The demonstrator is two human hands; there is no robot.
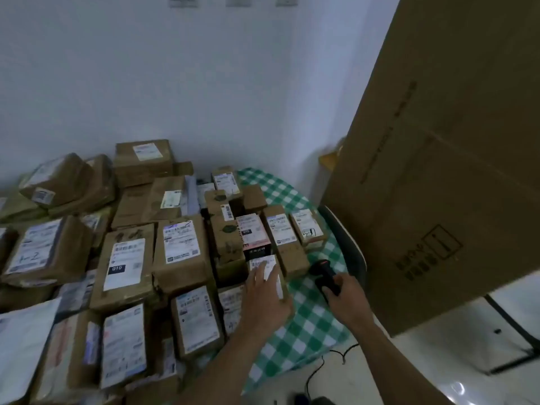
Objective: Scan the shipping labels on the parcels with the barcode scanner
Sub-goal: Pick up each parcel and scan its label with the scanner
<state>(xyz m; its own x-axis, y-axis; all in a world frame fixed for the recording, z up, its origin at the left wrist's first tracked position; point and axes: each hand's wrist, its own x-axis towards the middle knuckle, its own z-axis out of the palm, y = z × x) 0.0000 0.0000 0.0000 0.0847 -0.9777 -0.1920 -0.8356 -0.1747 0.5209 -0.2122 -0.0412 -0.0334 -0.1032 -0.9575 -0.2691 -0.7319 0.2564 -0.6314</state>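
Your right hand (347, 299) grips the barcode scanner (324, 276), fingers curled round its handle, just beside the small parcel (264, 263) your left hand (264, 298) presses with straight, spread fingers. Stacked parcels (178, 247) beyond: cannot tell which are scanned; judge most left to do.

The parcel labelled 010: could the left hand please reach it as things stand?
Probably yes: the 010 parcel lies uncovered, label up, just left of the left hand, which rests on a small parcel.
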